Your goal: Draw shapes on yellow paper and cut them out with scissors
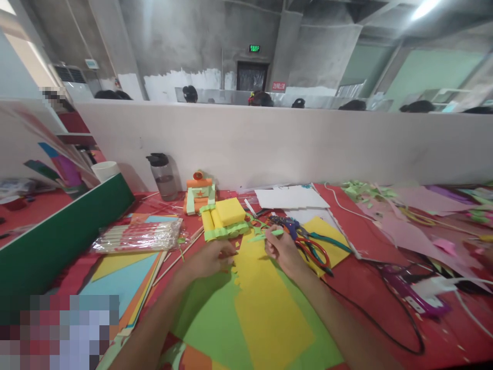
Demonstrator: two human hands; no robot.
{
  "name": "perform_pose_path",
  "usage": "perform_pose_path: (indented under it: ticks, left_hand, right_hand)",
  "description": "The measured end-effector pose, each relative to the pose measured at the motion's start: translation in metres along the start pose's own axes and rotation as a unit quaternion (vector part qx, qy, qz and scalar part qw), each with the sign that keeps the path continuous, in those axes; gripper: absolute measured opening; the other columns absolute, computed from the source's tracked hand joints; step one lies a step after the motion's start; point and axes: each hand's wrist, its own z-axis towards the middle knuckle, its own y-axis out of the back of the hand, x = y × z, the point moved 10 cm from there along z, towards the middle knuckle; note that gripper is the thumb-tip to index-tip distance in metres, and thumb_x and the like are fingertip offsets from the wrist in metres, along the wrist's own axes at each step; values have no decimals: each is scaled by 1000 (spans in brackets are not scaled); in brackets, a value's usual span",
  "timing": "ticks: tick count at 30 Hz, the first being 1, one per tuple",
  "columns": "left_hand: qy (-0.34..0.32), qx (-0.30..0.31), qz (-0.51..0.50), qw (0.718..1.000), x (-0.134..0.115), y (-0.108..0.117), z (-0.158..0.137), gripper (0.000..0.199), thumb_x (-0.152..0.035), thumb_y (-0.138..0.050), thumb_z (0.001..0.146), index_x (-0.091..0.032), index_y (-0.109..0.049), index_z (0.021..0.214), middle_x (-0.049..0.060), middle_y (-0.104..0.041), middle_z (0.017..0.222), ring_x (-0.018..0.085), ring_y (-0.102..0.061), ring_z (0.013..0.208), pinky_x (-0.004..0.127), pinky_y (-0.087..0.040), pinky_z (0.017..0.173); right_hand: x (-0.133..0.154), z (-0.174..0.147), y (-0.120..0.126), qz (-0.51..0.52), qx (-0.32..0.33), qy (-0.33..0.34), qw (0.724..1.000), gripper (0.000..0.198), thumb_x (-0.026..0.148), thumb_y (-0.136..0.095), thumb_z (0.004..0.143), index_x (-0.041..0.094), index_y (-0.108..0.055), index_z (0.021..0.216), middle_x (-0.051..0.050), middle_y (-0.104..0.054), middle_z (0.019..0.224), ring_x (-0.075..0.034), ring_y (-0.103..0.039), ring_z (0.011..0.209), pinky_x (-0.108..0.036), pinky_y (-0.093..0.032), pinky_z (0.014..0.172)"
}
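Observation:
My right hand (280,249) is closed round a slim light-green pointed tool (274,233), shaped like a pen or a craft knife. Its tip points left, above a yellow paper sheet (265,308) with a ragged left edge. The sheet lies across a larger green sheet (208,313). By that ragged edge is my left hand (215,258), fingers loosely bent and apart, with nothing visible in them. Just beyond both hands sits a yellow and green paper model (230,211) with a block on top. Behind it stands an orange and pale-green paper model (200,194).
Pliers (327,241) and a glue gun (287,223) lie to the right. A purple power strip (414,293) trails cables. On the left are bagged sticks (138,236), coloured sheets (115,277) and a green divider (69,231). A water bottle (165,180) stands against the white partition (269,146).

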Motion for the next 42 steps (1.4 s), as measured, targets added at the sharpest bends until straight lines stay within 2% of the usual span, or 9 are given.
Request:
perform_pose_path:
  ticks: [2,6,9,11,13,17,25,37,42]
  left_hand:
    - [-11,25,11,1000,4,1,0,32,-42,-65,84,-16,-69,104,9,-71,101,21,-64,89,29,-50,75]
    - [5,4,43,999,10,3,2,29,-39,-62,86,-16,-70,101,8,-73,98,21,-66,85,28,-50,71]
    - [1,-10,68,998,8,1,4,22,-30,-59,86,-17,-71,99,7,-74,96,20,-67,83,27,-49,70]
    - [-17,-26,91,995,3,1,5,19,-21,-57,83,-17,-71,96,6,-74,94,20,-67,84,27,-49,72]
    - [-33,-42,99,994,0,3,6,20,-15,-54,82,-17,-70,93,5,-75,91,20,-68,83,27,-49,72]
    - [-39,-51,88,994,0,2,8,19,-15,-51,83,-16,-69,90,6,-75,87,20,-69,79,26,-47,65]
    - [-31,-57,116,991,-7,1,5,11,-25,-58,84,-18,-67,87,2,-72,80,17,-64,68,25,-41,59]
    - [-24,-56,110,992,-8,0,5,10,-24,-57,83,-19,-66,84,2,-72,81,17,-65,70,25,-41,59]
    - [-24,-63,112,991,-7,1,5,10,-22,-57,82,-19,-66,85,2,-72,82,17,-65,71,25,-41,60]
  right_hand:
    - [-8,-3,-10,-48,36,-18,998,42,46,-79,77,23,-43,75,11,-43,50,-6,-34,42,-17,-26,40]
    - [-16,-6,-16,-116,68,-23,991,39,42,-74,81,23,-41,74,11,-42,49,-6,-34,40,-16,-25,39]
    - [-20,-7,-17,-156,90,-37,983,25,42,-69,85,21,-55,82,6,-56,57,-7,-45,44,-16,-33,40]
    - [-22,-8,-21,-185,119,-47,974,26,44,-63,88,19,-65,89,-1,-67,70,-10,-54,51,-18,-41,42]
    - [-22,-9,-23,-225,133,-47,964,30,45,-63,88,16,-70,93,-5,-71,76,-11,-57,52,-20,-43,44]
    - [-16,-8,-19,-316,83,-3,945,25,41,-71,82,17,-72,89,1,-62,59,-11,-54,46,-21,-43,43]
    - [-19,-6,-27,-377,54,58,923,19,33,-65,85,21,-57,73,4,-59,62,-13,-61,50,-22,-46,49]
    - [-25,-5,-22,-367,47,37,928,18,33,-63,85,22,-55,73,4,-58,61,-14,-63,53,-22,-46,49]
    - [-28,-4,-23,-359,63,28,931,17,31,-64,83,22,-56,71,5,-54,56,-14,-59,48,-23,-43,47]
